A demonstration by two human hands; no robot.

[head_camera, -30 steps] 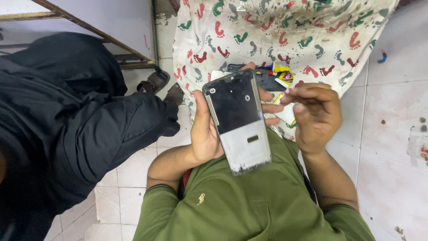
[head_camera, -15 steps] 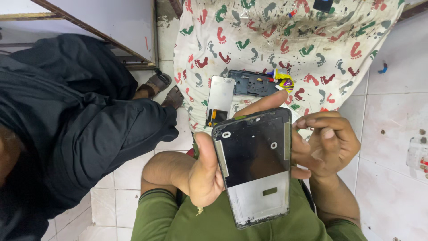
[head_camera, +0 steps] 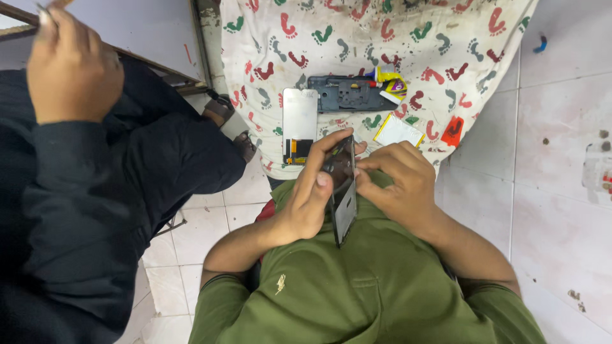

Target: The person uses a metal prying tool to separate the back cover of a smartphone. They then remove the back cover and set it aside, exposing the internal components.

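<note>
Left hand (head_camera: 305, 207) clasping the dark rectangular phone frame (head_camera: 343, 190), held edge-on above the green-shirted lap; right hand (head_camera: 400, 185) pinching its other side. Probably mid-inspection or prying; steady fingertip pressure likely needed next. Frame's face hidden; white display panel (head_camera: 299, 124) lying on the footprint-patterned cloth (head_camera: 357, 38) beyond.

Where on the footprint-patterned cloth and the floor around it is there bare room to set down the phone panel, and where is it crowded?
Free: the cloth's upper part, above the dark frame, and the white floor tiles right of it. Crowded: the cloth's lower edge, where white screen panel, frame, glue tube, white card and red tag cluster by both hands.
</note>
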